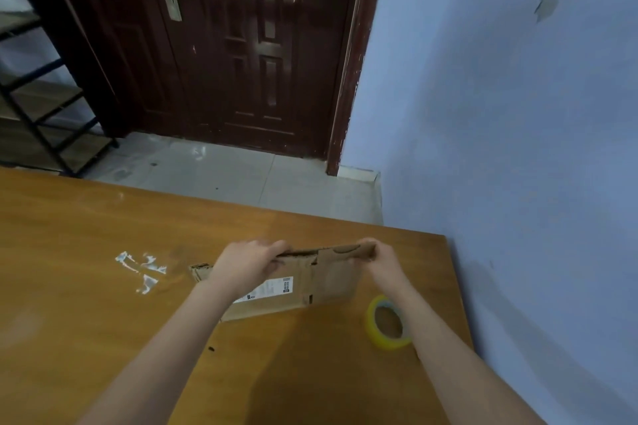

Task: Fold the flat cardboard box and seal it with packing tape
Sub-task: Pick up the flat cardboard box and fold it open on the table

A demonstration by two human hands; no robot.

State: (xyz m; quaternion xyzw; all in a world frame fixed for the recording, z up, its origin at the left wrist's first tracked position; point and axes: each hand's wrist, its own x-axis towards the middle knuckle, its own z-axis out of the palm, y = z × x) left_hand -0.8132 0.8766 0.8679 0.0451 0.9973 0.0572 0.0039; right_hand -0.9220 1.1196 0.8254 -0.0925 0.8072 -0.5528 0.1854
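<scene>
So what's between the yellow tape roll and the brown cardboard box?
In the head view, only bare wooden table lies between the yellow tape roll and the brown cardboard box.

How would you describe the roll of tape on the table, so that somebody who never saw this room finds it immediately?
Start at the wooden table, on the side nearest the blue wall. There, just right of the flattened cardboard box that both hands grip, lies the tape roll, partly behind the right forearm. It is the only round thing: a yellowish, translucent ring with a brown core.
</scene>
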